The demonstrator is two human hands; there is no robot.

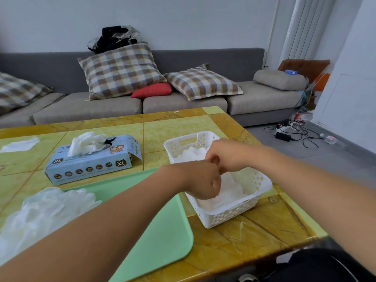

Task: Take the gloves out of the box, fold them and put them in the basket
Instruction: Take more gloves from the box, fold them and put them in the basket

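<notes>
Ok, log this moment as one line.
both hands over basket | folded gloves inside | loose gloves on tray | box open

In front of you the yellow-green marbled tabletop carries a blue XL glove box, a white perforated basket to its right, a mint-green tray nearer you, loose clear gloves at the near left, and a white sheet at far left.

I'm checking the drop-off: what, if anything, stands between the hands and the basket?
Nothing visible does. The left hand and the right hand are over the open top of the white basket, which has no lid; only gloves already lie inside it.
</notes>
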